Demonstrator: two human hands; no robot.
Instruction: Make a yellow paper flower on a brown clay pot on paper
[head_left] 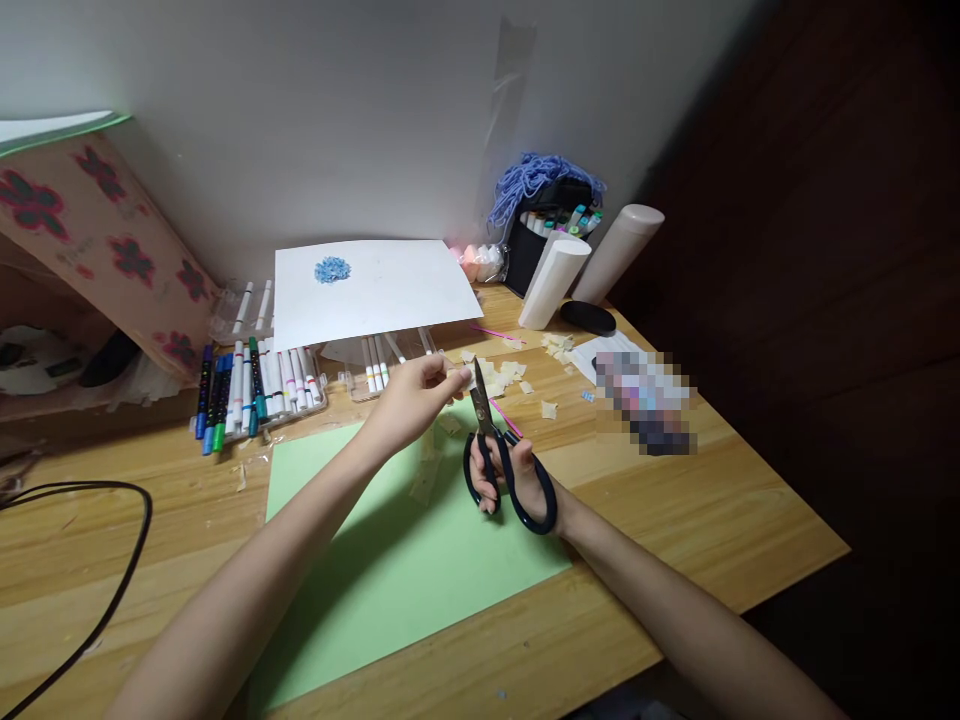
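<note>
My right hand [517, 475] is wrapped round the black handles of a pair of scissors [484, 410], whose blades point up and away from me. At the blades, my left hand [420, 395] is closed in a pinch on a small pale scrap [470, 378], mostly covered by the fingers. Both hands are above a light green sheet [405, 590] lying on the table. Pale yellowish scraps [499, 376] lie loosely just beyond the scissors, and a yellowish strip [425, 478] is on the green sheet.
Behind the hands, a white sheet [375, 300] with a blue patch [332, 270] lies over cases of markers. More markers [247, 385] lie at left, near a black cable [142, 500]. White cylinders [555, 285] and a black pen holder [521, 250] stand at back right.
</note>
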